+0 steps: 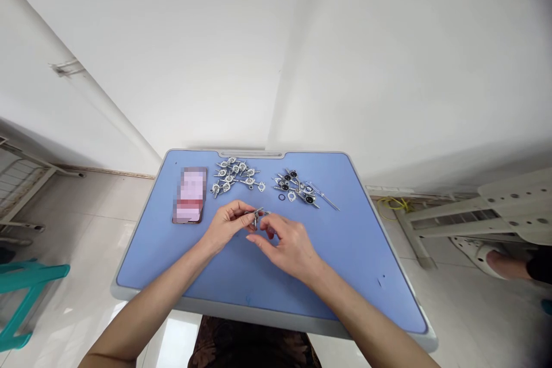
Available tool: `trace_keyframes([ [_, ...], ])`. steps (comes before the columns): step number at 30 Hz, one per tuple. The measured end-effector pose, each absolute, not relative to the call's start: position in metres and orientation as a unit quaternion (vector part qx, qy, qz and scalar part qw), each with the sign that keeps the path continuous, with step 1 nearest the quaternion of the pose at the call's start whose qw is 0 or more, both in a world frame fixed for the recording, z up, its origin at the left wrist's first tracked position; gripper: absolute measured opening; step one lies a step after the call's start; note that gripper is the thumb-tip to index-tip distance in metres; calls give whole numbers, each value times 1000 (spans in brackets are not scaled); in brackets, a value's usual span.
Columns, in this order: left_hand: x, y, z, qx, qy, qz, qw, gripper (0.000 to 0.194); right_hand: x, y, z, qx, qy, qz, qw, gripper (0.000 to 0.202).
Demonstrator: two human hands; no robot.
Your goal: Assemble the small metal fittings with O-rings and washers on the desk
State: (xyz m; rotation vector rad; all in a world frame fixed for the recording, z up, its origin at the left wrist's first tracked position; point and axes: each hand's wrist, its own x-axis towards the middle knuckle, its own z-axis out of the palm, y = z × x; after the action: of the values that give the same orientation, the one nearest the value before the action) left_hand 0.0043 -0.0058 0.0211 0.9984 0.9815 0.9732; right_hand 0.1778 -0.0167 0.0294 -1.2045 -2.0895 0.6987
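Evidently the step in hand is detailed handling of a small metal part (256,218), right of the phone (190,192) and about level with its near end. The left hand (224,227) pinches the part; the right hand (295,244) is half curled beside it, thumb apart, though I can't tell whether its fingers grip anything. Pale metal fittings (236,169) lie just right of the phone, black-capped ones (309,199) farther right. Continuing seems to call for a steady left pinch and precise right fingertips

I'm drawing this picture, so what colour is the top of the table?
Blue, with a pale grey rim; the head view shows the tabletop best.
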Motion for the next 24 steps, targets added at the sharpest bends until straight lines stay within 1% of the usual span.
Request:
trace_keyframes([
  [2,6,-7,20,438,431,440,655,31,174,-20,25,-449,-819,211,288,19],
  [4,6,-7,18,430,426,448,658,31,172,-21,21,-454,-828,181,274,20],
  [8,5,-6,16,405,432,448,670,40,173,-20,18,-459,-841,120,259,18],
  [14,3,-4,15,399,457,427,671,44,177,-16,13,-413,-866,-31,281,22],
  [16,2,-3,15,410,457,408,676,46,180,-14,14,-400,-871,-33,283,21],
  [19,0,-2,12,457,454,372,668,48,185,-13,17,-402,-873,22,276,18],
  [21,-1,-2,11,506,459,355,638,45,186,-12,18,-417,-866,55,271,15],
  [24,-3,-4,15,585,482,323,567,35,186,-13,17,-450,-849,85,261,11],
])
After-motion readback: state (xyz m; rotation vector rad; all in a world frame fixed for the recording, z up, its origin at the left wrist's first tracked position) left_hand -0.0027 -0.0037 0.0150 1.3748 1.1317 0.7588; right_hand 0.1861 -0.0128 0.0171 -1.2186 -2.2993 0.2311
